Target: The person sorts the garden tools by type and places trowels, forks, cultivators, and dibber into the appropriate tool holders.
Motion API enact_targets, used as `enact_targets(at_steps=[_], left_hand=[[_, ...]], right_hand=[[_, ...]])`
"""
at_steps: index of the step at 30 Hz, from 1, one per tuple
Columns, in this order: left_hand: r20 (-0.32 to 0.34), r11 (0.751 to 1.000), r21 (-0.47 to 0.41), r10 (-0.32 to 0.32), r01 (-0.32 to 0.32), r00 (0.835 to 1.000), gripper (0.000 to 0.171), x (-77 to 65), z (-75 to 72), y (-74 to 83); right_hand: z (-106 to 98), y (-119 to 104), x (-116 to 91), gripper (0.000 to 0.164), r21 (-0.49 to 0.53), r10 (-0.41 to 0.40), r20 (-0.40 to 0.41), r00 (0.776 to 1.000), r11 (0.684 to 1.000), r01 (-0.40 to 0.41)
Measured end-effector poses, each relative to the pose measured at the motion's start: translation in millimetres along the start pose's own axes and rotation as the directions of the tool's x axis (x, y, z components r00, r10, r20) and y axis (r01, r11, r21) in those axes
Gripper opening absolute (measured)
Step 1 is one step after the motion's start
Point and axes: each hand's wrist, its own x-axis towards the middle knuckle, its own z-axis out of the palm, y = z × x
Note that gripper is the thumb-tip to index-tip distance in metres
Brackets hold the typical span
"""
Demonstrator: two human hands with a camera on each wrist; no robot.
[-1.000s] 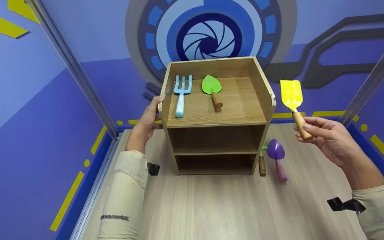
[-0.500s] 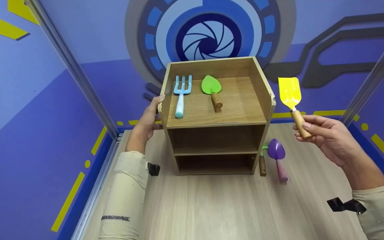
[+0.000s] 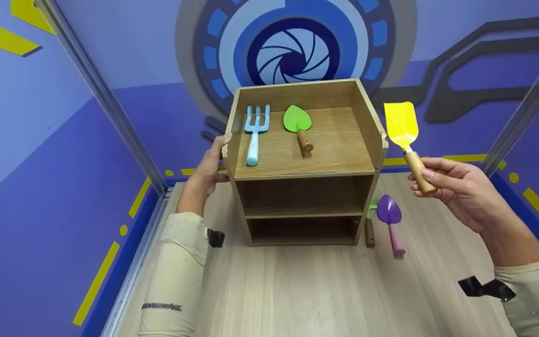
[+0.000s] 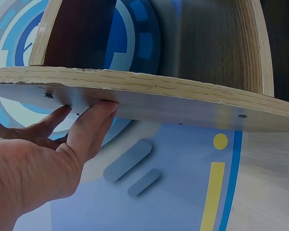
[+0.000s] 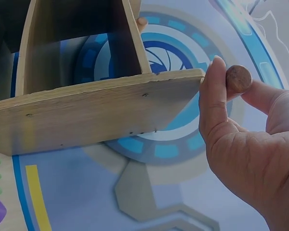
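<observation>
My right hand [image 3: 466, 192] pinches the wooden handle of a yellow hand shovel [image 3: 401, 125], its blade up, beside the shelf's right side. In the right wrist view the handle's round end [image 5: 239, 79] sits between thumb and fingers. The fingers of my left hand [image 4: 53, 159] touch the outer left side of a small wooden shelf unit [image 3: 304, 174]; they extend against the panel rather than wrapping it. On the top shelf lie a light blue hand fork [image 3: 254, 135] at left and a green trowel [image 3: 297, 120] with a wooden handle in the middle.
On the floor right of the unit lie a purple trowel [image 3: 389, 210] and a green-headed tool [image 3: 369, 231] with a brown handle, its head partly hidden by the unit. Blue printed walls [image 3: 152, 121] with metal posts [image 3: 103, 89] enclose the space.
My right hand has shifted slightly left, and the yellow shovel has moved up and left toward the shelf's right side. My left hand has stayed on the shelf unit.
</observation>
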Motion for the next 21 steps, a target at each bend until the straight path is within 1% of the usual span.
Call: enact_targets(at_steps=[6,12,21], left_hand=[[-0.011,1.0,0.007,-0.006,0.006,1.0,0.078,-0.4,1.5,1.7],[-0.002,1.0,0.018,-0.015,0.015,1.0,0.077,0.1,1.5,0.3],[0.0,1.0,0.03,-0.006,0.006,1.0,0.079,-0.8,-0.2,0.0]], right_hand=[[5.5,-4.5,2.9,0.035,-0.013,-0.022,0.003,1.0,1.0,0.022],[11.7,-6.7,4.3,0.034,-0.008,-0.03,0.012,0.999,1.0,0.03],[27.7,-7.2,11.3,0.032,-0.012,-0.006,0.011,1.0,1.0,0.006]])
